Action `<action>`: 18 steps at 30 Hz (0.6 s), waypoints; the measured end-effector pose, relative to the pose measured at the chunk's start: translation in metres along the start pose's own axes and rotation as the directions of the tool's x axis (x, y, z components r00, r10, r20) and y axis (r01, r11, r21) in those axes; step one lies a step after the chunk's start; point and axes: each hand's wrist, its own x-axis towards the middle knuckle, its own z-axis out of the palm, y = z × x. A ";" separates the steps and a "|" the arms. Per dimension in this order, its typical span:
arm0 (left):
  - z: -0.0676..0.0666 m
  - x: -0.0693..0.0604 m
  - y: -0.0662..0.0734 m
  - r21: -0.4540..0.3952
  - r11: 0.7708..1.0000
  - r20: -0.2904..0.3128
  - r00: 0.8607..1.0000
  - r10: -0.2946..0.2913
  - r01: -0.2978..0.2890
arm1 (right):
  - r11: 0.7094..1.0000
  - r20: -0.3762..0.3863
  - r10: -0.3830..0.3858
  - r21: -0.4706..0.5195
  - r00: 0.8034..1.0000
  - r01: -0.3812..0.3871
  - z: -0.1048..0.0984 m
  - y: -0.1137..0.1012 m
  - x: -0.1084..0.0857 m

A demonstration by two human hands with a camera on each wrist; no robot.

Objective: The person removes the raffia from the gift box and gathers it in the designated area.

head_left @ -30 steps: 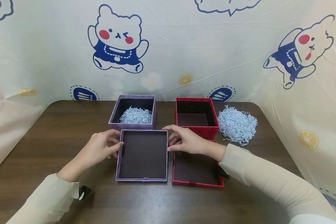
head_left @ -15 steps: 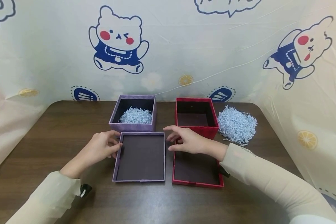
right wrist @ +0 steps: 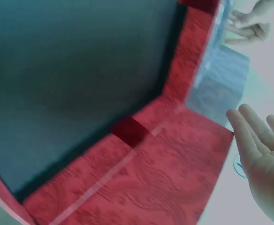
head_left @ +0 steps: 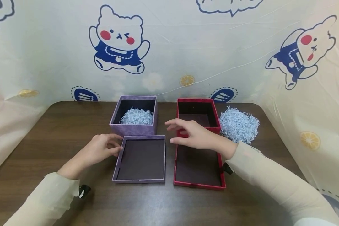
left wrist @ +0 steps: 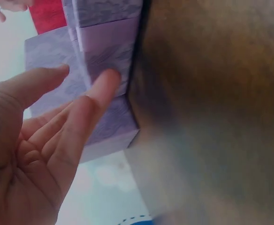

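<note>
The purple lid (head_left: 142,160) lies inside-up on the table in front of the purple box (head_left: 134,128), which holds blue shredded paper (head_left: 137,116). My left hand (head_left: 99,149) is at the lid's upper left edge with relaxed fingers; in the left wrist view that hand (left wrist: 48,126) has a fingertip over the purple side. My right hand (head_left: 195,135), fingers extended, hovers over the front of the red box (head_left: 218,125) and the back of the red lid (head_left: 199,185), holding nothing. The right wrist view shows this hand (right wrist: 263,154) beside the red box's wall (right wrist: 174,164).
A pile of blue shredded paper (head_left: 239,125) sits right of the red box. The brown table (head_left: 59,125) meets a printed cloth backdrop (head_left: 169,47) behind the boxes.
The purple lid has shifted slightly left and now lies lower on the table. My right hand has left its edge and risen a little. My left hand has stayed nearly in place.
</note>
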 end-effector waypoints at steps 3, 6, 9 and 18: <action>-0.009 -0.004 0.003 0.037 0.999 0.009 0.999 0.034 -0.034 | 0.998 -0.031 -0.036 -0.053 0.999 0.035 -0.009 -0.004 0.003; -0.022 -0.008 0.006 0.080 0.994 -0.003 0.997 0.072 -0.071 | 0.991 -0.053 -0.048 -0.124 0.997 0.041 -0.017 -0.007 0.007; -0.038 -0.010 0.009 0.129 0.986 -0.006 0.994 0.106 -0.104 | 0.976 -0.055 -0.033 -0.218 0.998 0.020 -0.024 -0.008 0.013; -0.079 0.004 0.019 0.207 0.965 -0.042 0.984 0.171 -0.159 | 0.907 0.005 0.051 -0.418 0.999 -0.044 -0.032 0.004 0.045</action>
